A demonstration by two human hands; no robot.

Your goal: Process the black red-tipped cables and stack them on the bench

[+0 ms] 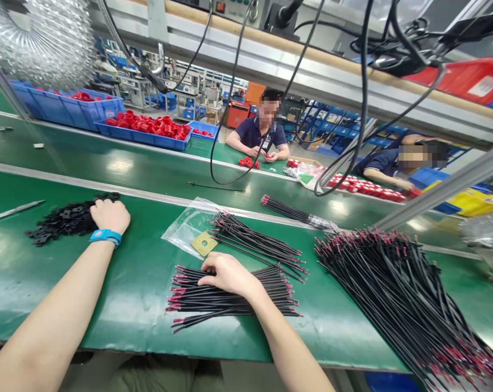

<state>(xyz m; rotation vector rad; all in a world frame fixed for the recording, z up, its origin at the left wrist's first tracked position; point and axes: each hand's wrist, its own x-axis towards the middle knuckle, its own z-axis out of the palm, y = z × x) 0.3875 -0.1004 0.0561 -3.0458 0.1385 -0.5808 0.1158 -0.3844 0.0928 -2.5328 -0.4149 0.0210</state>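
At the left, my left hand (110,216), with a blue band on its wrist, rests at the right edge of a pile of small black parts (66,220). Its fingers are curled down, and what they hold, if anything, is hidden. My right hand (227,273) is over a row of black wires with red ends (230,296), thumb and fingers apart, nothing visible between them. Just above that hand, a yellowish square plate with a hole (198,245) lies by a clear plastic bag (181,230). Another bundle of black wires (258,239) lies behind.
A large heap of black wires (393,288) covers the right side. A thin bundle (287,209) lies farther back. Blue bins (148,140) hold red parts. A pen-like tool (15,211) lies left. Black cables (364,98) hang overhead. Two people sit across the bench.
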